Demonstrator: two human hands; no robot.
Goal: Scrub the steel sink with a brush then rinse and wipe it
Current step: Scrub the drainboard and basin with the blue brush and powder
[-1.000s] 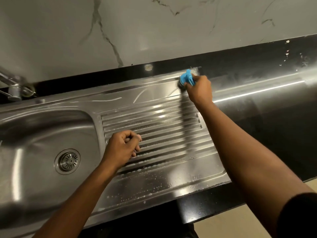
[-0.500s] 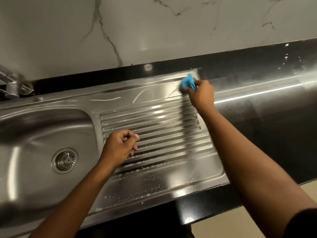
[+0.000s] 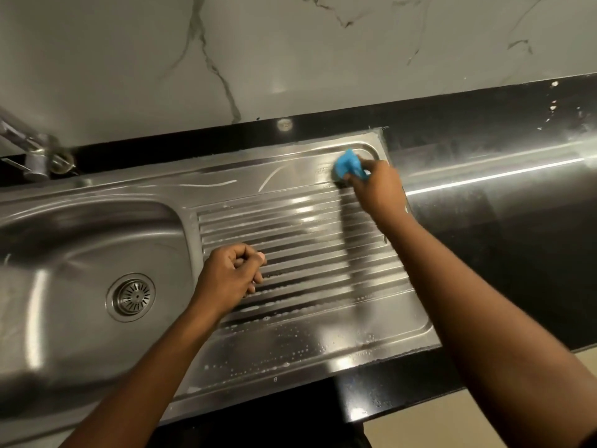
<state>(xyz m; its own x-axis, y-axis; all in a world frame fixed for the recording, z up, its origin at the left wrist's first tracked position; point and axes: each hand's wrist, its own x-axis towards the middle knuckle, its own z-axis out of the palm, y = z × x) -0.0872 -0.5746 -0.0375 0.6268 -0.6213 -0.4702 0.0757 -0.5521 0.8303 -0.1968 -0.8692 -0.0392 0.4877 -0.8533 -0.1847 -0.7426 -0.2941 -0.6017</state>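
A right hand [image 3: 381, 189], fingers clamped round a blue brush [image 3: 349, 164], presses it onto the far right corner of the sink [image 3: 290, 347] drainboard. The left hand [image 3: 231, 276], curled into an empty fist, rests on the ribs nearer the drain [image 3: 130, 297]. The small, light brush looks slippery with suds and is best gripped by its top. Its bristles are hidden; the tap [image 3: 35, 150] is cut off at the frame edge.

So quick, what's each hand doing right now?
Left hand: closed in a loose fist on the drainboard, holding nothing visible.
Right hand: closed on the blue brush.
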